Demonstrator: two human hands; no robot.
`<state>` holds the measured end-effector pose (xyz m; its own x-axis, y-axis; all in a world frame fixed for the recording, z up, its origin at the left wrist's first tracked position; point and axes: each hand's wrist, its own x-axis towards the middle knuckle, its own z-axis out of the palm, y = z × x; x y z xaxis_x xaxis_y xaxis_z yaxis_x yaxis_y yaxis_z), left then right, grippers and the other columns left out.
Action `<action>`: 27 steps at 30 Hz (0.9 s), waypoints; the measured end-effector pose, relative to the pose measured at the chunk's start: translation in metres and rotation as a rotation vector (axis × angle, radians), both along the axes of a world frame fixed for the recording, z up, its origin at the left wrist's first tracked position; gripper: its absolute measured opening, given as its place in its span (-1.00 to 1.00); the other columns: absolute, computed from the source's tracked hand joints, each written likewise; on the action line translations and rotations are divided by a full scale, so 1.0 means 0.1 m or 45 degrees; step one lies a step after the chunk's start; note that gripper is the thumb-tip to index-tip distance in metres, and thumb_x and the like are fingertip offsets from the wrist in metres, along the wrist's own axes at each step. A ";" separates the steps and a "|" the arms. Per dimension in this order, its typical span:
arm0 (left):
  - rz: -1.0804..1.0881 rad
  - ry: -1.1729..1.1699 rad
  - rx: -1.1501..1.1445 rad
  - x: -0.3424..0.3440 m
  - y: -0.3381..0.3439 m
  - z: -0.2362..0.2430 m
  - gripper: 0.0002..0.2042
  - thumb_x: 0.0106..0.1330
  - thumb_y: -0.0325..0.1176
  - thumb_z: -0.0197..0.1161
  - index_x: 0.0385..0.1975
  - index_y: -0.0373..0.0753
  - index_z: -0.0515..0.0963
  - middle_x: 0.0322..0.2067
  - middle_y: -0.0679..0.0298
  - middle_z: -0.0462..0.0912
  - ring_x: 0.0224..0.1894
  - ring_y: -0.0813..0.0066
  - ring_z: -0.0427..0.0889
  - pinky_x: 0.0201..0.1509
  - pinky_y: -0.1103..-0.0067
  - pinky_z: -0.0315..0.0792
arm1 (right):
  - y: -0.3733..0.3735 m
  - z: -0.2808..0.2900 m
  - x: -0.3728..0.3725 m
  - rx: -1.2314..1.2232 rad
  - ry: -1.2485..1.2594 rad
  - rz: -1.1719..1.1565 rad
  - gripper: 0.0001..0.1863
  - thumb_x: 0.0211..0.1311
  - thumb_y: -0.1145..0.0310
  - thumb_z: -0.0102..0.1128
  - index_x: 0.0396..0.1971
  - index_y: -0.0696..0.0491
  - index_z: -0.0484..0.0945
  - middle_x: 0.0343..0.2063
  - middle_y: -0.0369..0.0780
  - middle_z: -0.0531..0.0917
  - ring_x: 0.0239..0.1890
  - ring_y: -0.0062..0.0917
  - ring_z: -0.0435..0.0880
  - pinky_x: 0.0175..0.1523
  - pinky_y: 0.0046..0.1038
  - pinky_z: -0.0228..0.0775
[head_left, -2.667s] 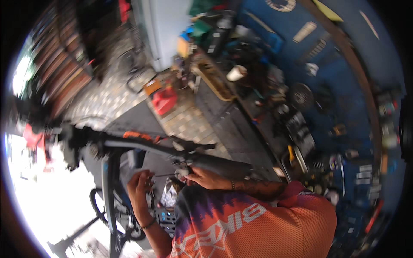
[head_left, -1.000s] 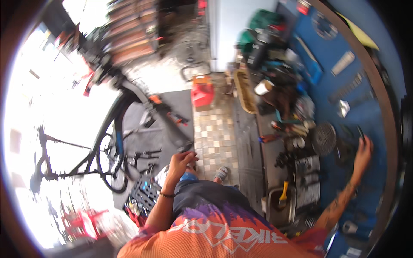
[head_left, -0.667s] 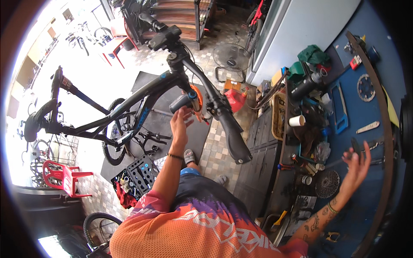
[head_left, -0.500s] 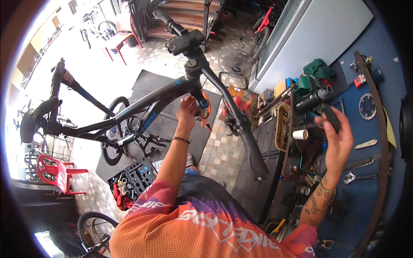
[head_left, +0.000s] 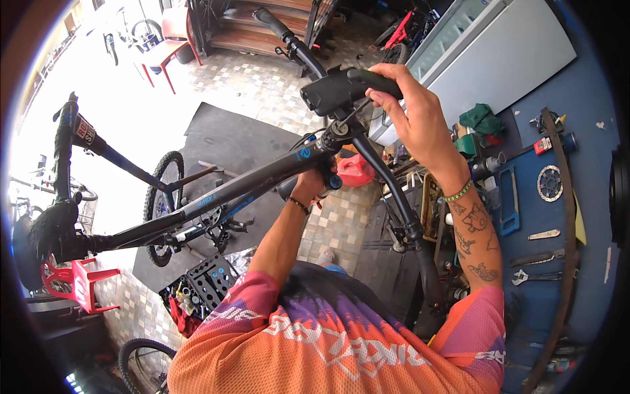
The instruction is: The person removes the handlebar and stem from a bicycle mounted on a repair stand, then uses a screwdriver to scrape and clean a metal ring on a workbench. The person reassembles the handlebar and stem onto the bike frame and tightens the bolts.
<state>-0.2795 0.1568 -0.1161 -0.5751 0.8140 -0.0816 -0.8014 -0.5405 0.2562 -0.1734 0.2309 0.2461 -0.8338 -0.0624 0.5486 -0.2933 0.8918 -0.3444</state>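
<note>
A mountain bike frame (head_left: 243,177), dark with blue marks, is held up at an angle before me. My right hand (head_left: 417,111) is closed round the black handle of a hex key (head_left: 375,82). Its thin shaft slants down to the stem's top cap (head_left: 339,127). Just beyond, a black boxy holder (head_left: 325,95) sits on the handlebar (head_left: 387,174). Below the head tube, my left hand (head_left: 310,186) wraps round the upper part of the fork (head_left: 330,178); the frame partly hides its fingers.
An open tool case (head_left: 210,279) lies on the floor at lower left, near a dark mat (head_left: 230,138). To the right, tools hang on a blue board (head_left: 538,249) beside a cluttered bench. A red container (head_left: 354,171) stands beyond the fork; red chairs (head_left: 169,49) are at left.
My right hand has moved left from beside the bench to the stem, bringing the hex key onto the top cap. My left hand has shifted slightly right and down, and the handlebar has turned.
</note>
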 end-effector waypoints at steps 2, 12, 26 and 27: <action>-0.003 -0.039 0.002 0.02 -0.02 0.04 -0.60 0.56 0.06 0.15 -0.12 -0.22 0.61 -0.41 0.19 0.62 -0.41 0.29 0.58 -0.26 0.38 0.51 | -0.01 0.00 -0.06 0.088 -0.041 -0.019 -0.71 0.56 0.50 0.22 0.19 0.18 0.53 -0.04 -0.07 0.79 -0.05 -0.32 0.86 0.06 -0.37 0.66; -0.020 -0.003 -0.021 0.00 0.00 0.03 -0.49 0.64 0.19 0.00 -0.06 -0.17 0.64 -0.36 0.22 0.67 -0.43 0.33 0.58 -0.30 0.41 0.52 | 0.04 0.24 -0.27 0.381 -0.098 0.118 -0.59 0.40 0.58 0.28 0.22 0.10 0.55 0.05 -0.07 0.72 0.05 -0.15 0.74 0.17 -0.23 0.58; -0.009 -0.006 -0.119 0.00 -0.10 0.15 -0.40 0.66 0.24 -0.11 -0.17 -0.21 0.62 -0.48 0.18 0.68 -0.59 0.38 0.55 -0.45 0.45 0.46 | -0.32 -0.31 -0.46 0.267 0.245 0.044 -0.67 0.53 0.05 0.20 -0.30 0.01 0.61 -0.32 -0.25 0.53 -0.19 -0.29 0.47 0.05 -0.18 0.25; -0.033 -0.042 -0.098 0.00 -0.09 0.14 -0.41 0.66 0.24 -0.10 -0.18 -0.21 0.62 -0.49 0.17 0.67 -0.60 0.38 0.54 -0.46 0.45 0.45 | -0.25 -0.29 -0.44 0.216 0.211 0.097 -0.66 0.53 0.05 0.19 -0.35 0.00 0.61 -0.34 -0.26 0.52 -0.20 -0.30 0.47 0.07 -0.17 0.24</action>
